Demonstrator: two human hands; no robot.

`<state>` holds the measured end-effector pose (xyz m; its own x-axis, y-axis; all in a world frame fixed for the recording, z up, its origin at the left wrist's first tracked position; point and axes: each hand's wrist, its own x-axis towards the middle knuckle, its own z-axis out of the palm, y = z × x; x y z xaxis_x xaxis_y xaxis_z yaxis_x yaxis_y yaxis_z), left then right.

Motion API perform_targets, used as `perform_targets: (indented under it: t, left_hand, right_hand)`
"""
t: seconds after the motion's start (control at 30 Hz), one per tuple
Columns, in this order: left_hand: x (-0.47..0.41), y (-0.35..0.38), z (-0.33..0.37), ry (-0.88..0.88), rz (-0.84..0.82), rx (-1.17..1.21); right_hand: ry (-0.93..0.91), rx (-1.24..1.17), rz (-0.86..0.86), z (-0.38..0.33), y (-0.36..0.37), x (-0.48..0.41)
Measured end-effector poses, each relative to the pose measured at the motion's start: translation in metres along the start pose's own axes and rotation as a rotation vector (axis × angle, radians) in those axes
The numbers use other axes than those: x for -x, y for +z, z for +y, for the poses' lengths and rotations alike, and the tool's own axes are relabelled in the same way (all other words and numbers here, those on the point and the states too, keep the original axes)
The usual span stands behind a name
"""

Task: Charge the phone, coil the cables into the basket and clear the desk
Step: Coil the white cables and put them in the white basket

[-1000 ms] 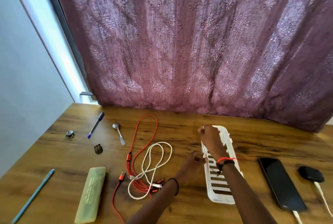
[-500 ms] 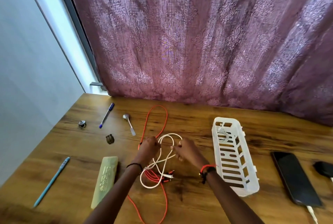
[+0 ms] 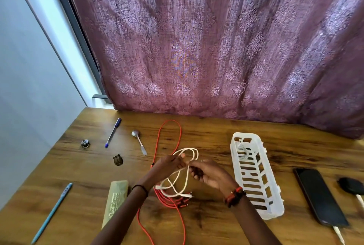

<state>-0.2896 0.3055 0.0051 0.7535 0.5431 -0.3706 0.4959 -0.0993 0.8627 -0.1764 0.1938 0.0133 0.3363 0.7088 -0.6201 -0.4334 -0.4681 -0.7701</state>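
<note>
A: What takes up most of the view?
B: A purple patterned curtain (image 3: 216, 47) hanging behind a wooden desk (image 3: 206, 130), with a pale wall (image 3: 25, 67) to the left.

A: And on the desk, biggest first?
B: A white slotted basket (image 3: 256, 177) lies right of centre with a small coil of white cord (image 3: 243, 151) already in its far end. Well to its right is a black phone (image 3: 320, 195) lying flat, a white plug (image 3: 337, 232) pushed into its near end. Just beyond the phone sits a black charger (image 3: 351, 186) with a white lead.

A: The cables?
B: A red cable (image 3: 169, 138) loops away toward the curtain and trails off the near edge. A white cable (image 3: 183, 177) lies tangled over it in the middle of the desk, its plugs resting by the red bundle.

A: What are the hands doing?
B: Both are on the white cable. The left hand (image 3: 167, 168) has its grip pinched on a strand near the far loop; the right hand (image 3: 208, 174) has its fingers curled around a strand just beside it. The loop rises off the desk between them.

A: Smaller things?
B: Left of the cables, a pale green case (image 3: 116, 203), a light blue pen (image 3: 52, 213) near the edge, a dark blue pen (image 3: 113, 132), a spoon (image 3: 138, 142), a small dark brown trinket (image 3: 117, 160) and a small metal ring-like piece (image 3: 85, 143).
</note>
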Motion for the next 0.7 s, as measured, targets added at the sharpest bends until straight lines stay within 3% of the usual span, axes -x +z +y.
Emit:
perform_targets:
  t: [0.07, 0.17, 0.3, 0.43, 0.57, 0.7]
  left_hand:
    - [0.008, -0.003, 0.014, 0.024, -0.064, 0.166]
    - [0.02, -0.014, 0.033, 0.126, -0.135, 0.12]
    - [0.022, -0.024, 0.041, 0.226, -0.122, 0.077]
    - [0.023, -0.034, 0.042, 0.239, 0.064, 0.414]
    - [0.03, -0.042, 0.029, 0.214, 0.014, 0.598]
    - [0.037, -0.042, 0.022, 0.209, -0.033, 0.765]
  right_hand:
    - [0.008, -0.206, -0.04, -0.016, -0.005, 0.006]
    - [0.015, -0.416, -0.093, -0.034, -0.011, 0.013]
    - [0.014, -0.457, -0.133, -0.054, -0.017, 0.02]
    - [-0.035, -0.534, -0.004, -0.064, -0.028, 0.024]
    - [-0.076, -0.785, 0.079, -0.061, -0.043, 0.023]
    - [-0.096, -0.724, 0.143, -0.054, -0.046, 0.016]
